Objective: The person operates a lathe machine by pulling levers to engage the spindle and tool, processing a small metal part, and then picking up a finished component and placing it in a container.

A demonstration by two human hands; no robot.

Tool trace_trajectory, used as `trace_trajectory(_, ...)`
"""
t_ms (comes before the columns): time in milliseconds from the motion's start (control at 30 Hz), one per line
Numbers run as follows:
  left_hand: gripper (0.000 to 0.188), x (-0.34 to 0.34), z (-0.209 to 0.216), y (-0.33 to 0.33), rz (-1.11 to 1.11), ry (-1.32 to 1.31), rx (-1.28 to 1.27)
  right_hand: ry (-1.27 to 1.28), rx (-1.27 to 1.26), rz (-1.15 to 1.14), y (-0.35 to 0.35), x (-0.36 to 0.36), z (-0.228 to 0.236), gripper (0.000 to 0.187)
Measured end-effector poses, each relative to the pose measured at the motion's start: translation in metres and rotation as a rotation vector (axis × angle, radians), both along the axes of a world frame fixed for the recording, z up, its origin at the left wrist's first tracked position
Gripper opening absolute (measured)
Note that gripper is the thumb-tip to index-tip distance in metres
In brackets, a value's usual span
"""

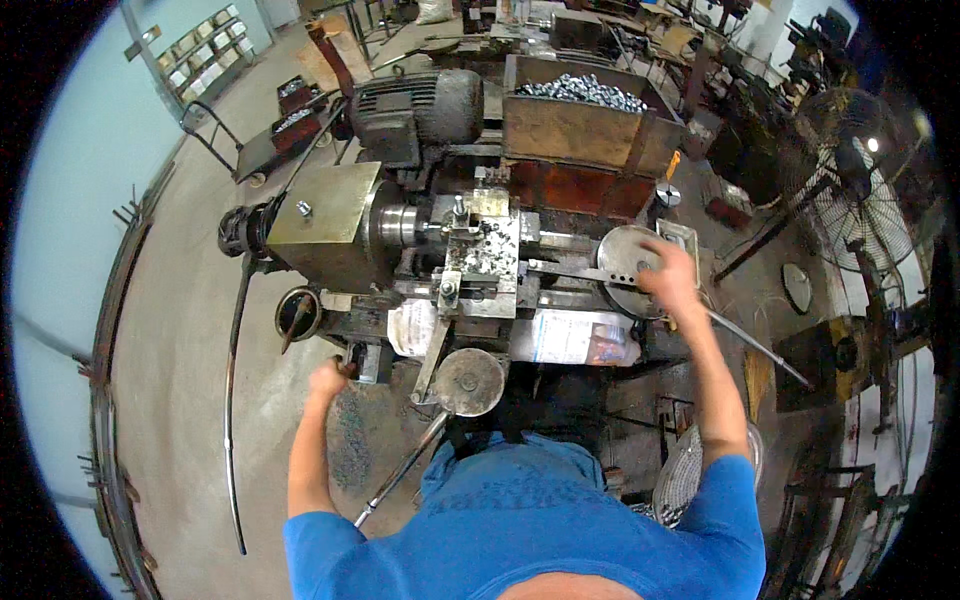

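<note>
Left hand [328, 378], left of centre in the frame: fingers curled at a small dark handle [352, 362] on the machine's front edge. Can't tell if it's actually gripped.

Right hand [670, 277], right of centre: over the round metal disc [622, 245], by the end of a flat bar with holes [570, 270]. Fingertips parted, disc visible between them; lower part of the grip is hidden, can't tell if it's clamped on anything.

Lathe-type machine sits mid-frame. Boxy metal cover [325, 205] on its left, bright spindle nose [398, 226] just right of that, then the tool slide [497, 240] with dark chips on it. Bar runs from the slide toward the disc.

Second round plate [470, 382] just below centre, near the worker's waist. White printed sack [575, 337] lies along the front, under the slide and disc.

Behind: dark ribbed motor [430, 105] top centre, rusty bin [575, 135] right of it, heaped with small shiny parts [585, 91]. Fan [850, 200] upper right.
</note>
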State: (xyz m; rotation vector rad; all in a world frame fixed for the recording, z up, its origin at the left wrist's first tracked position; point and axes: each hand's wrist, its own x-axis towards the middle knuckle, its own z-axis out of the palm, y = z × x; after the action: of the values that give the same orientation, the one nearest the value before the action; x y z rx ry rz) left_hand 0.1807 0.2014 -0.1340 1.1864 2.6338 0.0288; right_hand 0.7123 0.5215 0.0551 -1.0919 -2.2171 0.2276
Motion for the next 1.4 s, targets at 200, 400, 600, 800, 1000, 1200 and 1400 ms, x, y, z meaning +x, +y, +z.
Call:
trace_trajectory(200, 0.028, -0.047, 0.152, -0.055, 0.1, 0.135, 0.546, -0.245, 0.285, 0.556, -0.037, -0.236, 0.056, 0.036)
trace_trajectory(400, 0.042, -0.089, 0.111, -0.206, 0.484, 0.311, 0.406, -0.671, 0.173, 0.516, -0.048, -0.33, 0.035, 0.023)
trace_trajectory(600, 0.039, 0.033, 0.134, -0.127, 0.301, 0.398, 0.436, -0.638, 0.185, 0.495, -0.031, -0.32, 0.012, 0.02)
trace_trajectory(800, 0.018, -0.031, 0.137, -0.135, 0.388, -0.638, 0.58, -0.425, 0.354, 0.431, -0.024, -0.269, 0.082, 0.026)
trace_trajectory(1000, 0.02, -0.034, 0.129, -0.105, 0.321, -0.606, 0.664, -0.068, 0.646, -0.136, 0.035, -0.18, 0.129, 0.045)
trace_trajectory(1200, 0.035, -0.03, 0.132, -0.12, 0.418, -0.76, 0.759, 0.284, 0.199, 0.139, -0.066, -0.064, 0.055, 0.048)
trace_trajectory(1400, 0.036, 0.001, 0.112, -0.085, 0.604, -0.798, 0.671, -0.001, -0.377, -0.759, -0.173, 0.184, -0.088, 0.044)
